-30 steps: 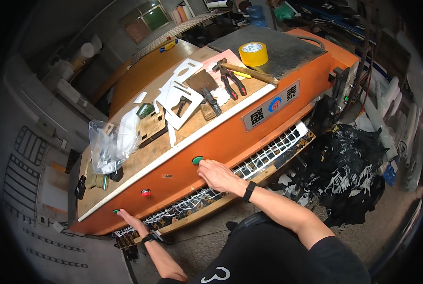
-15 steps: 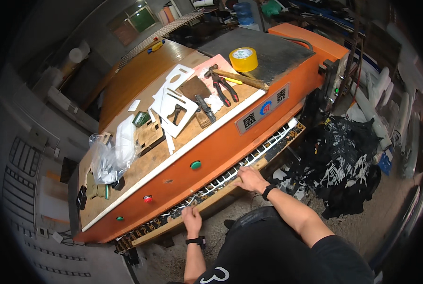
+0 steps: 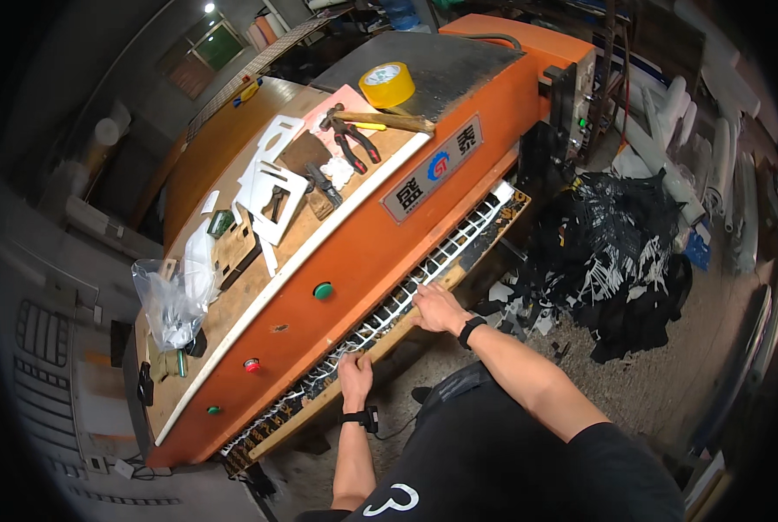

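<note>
A long wooden board (image 3: 311, 411) juts out below the front of the orange machine (image 3: 354, 261). White strips in a ladder-like pattern (image 3: 459, 246) run along its dark upper face. My left hand (image 3: 355, 376) is closed over the board's near edge, fingertips on top by the white strips. Farther right, my right hand (image 3: 439, 308) grips the same edge, its thumb side hidden by the hand itself. Both forearms reach in from the lower edge.
Green buttons (image 3: 322, 291) and a red button (image 3: 251, 365) sit on the machine's front. Its top holds yellow tape (image 3: 387, 85), pliers (image 3: 351, 142), a hammer (image 3: 380, 118) and a plastic bag (image 3: 173, 304). Black and white scraps (image 3: 620, 261) are heaped on the floor at right.
My view has turned, so the machine looks more steeply tilted and sits farther left. Both hands keep their hold on the board's edge, and the white strips now show more fully.
</note>
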A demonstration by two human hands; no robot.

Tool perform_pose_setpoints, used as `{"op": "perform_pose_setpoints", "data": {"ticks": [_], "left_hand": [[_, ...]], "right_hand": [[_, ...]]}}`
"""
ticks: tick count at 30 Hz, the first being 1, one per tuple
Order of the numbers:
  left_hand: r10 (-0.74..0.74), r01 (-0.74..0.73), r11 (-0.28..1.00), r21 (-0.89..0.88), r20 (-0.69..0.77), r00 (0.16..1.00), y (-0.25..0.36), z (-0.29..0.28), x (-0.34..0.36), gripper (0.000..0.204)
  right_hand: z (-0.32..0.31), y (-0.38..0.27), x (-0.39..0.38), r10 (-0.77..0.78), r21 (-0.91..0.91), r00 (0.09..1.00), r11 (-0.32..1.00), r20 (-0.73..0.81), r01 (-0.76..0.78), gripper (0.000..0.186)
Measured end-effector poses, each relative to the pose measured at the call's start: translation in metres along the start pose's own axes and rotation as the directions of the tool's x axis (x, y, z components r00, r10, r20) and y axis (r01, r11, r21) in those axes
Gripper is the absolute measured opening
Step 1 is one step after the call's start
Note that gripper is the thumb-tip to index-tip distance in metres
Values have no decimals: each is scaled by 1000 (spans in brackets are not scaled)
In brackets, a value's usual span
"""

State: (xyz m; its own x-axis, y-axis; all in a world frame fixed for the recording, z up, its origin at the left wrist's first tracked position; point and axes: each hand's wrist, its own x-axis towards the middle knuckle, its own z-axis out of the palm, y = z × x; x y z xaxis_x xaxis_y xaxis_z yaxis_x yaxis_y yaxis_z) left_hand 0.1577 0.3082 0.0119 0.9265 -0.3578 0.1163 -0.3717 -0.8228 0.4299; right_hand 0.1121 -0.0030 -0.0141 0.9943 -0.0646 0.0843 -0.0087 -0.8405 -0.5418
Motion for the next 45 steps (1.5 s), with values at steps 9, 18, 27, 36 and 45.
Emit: {"op": "perform_pose_setpoints", "data": {"ticks": [9, 18, 27, 36, 45], "left_hand": [[-157, 101, 962, 253, 211, 965, 23, 25, 12, 33], [230, -230, 973, 21, 21, 973, 76, 64, 43, 54], [261, -328, 902, 281, 249, 933, 93, 70, 52, 43], [340, -376, 892, 250, 175, 924, 100, 67, 44, 30], [263, -265, 964, 34, 56, 963, 118, 91, 58, 55]], "right_hand": [[4, 18, -12, 40, 40, 987, 998, 156, -47, 52], [-13, 54, 7, 420, 360, 908, 845, 13, -396, 39], [-26, 22, 31, 394, 145, 913, 915, -108, -377, 60], [-33, 59, 17, 533, 510, 844, 744, -62, -432, 53], [-7, 18, 0, 321, 343, 936, 904, -147, -256, 53]]}}
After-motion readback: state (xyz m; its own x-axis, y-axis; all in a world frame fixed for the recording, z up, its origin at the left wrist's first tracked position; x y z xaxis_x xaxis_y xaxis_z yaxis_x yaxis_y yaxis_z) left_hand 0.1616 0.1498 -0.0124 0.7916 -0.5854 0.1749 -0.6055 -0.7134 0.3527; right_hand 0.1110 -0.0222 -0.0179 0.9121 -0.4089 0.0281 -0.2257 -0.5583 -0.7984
